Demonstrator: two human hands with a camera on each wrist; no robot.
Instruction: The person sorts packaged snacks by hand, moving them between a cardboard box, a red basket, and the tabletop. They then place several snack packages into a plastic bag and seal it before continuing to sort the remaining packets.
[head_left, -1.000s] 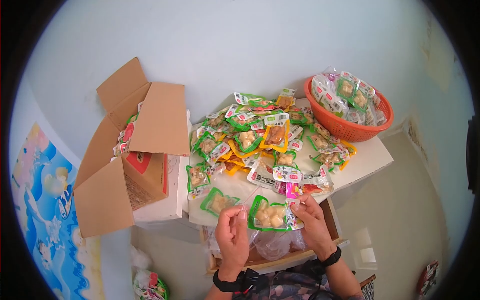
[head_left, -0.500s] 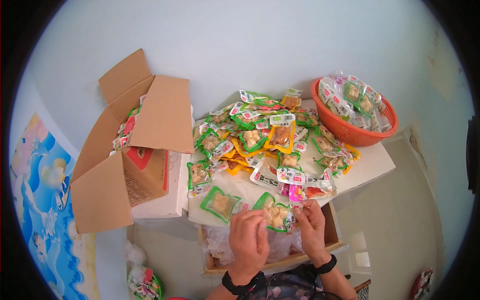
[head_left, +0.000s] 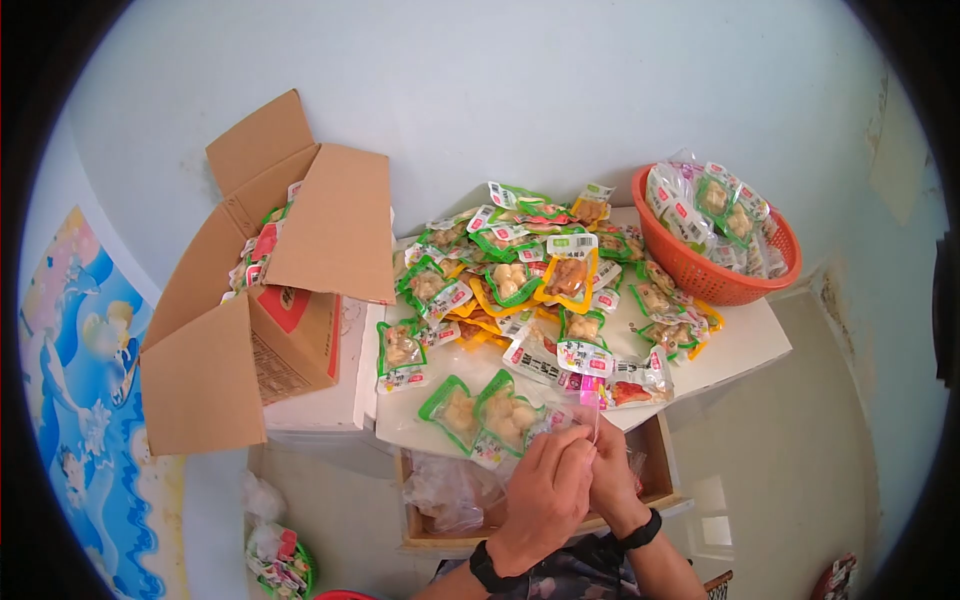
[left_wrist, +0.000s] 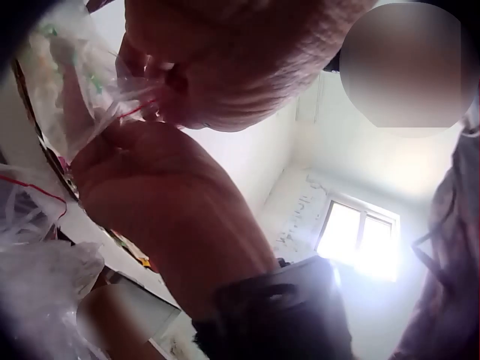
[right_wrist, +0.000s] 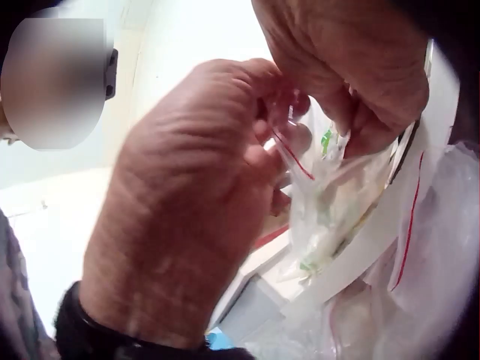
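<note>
While the left hand (head_left: 550, 490) and right hand (head_left: 610, 480) meet at the bottom centre of the head view, the step seems to be handling the mouth of a clear bag (head_left: 560, 412). Left of them, two green-edged packs (head_left: 507, 415) lie side by side at the front of the surface (head_left: 400, 420), apparently inside it. The next move would call for lining up the bag's edges. Half a second earlier, the left hand was apart from the right, and the two packs lay farther from each other.

At upper left of the left wrist view, the left hand's fingers are bent in on the film, near a red strip (left_wrist: 139, 109).

Centre-right in the right wrist view, the right hand pinches the bag, its fingertips nearly together; the left hand's curled fingers grip it alongside.
</note>
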